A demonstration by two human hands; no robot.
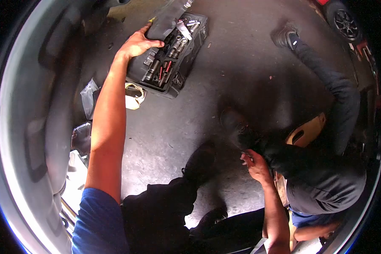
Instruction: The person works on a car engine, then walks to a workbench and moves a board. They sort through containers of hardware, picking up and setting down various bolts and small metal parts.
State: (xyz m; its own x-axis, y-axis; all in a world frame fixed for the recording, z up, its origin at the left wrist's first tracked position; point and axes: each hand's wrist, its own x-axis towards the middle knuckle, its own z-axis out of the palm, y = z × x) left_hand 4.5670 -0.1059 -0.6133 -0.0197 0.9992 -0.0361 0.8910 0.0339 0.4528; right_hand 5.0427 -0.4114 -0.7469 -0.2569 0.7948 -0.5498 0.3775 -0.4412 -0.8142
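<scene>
My left hand (138, 43) reaches to the black toolbox (176, 86), its thumb and fingers spread over the dark lid beside the open compartment. No tool shows in it. Inside the box lie metal sockets (176, 47), red-marked tools (165, 70) and a pale metal piece (184, 30). My right hand (257, 166) is low on the right, near a co-worker's dark trouser leg (300, 163). Its fingers are curled together; whatever they may hold is too small and dark to make out.
A co-worker sits or crouches at the right, one shoe (284, 37) stretched across the floor (237, 55). Car bodywork (25, 127) curves along the left. Clear plastic bag (88, 98) and yellowish ring (134, 100) lie by the box. A wheel (346, 23) stands top right.
</scene>
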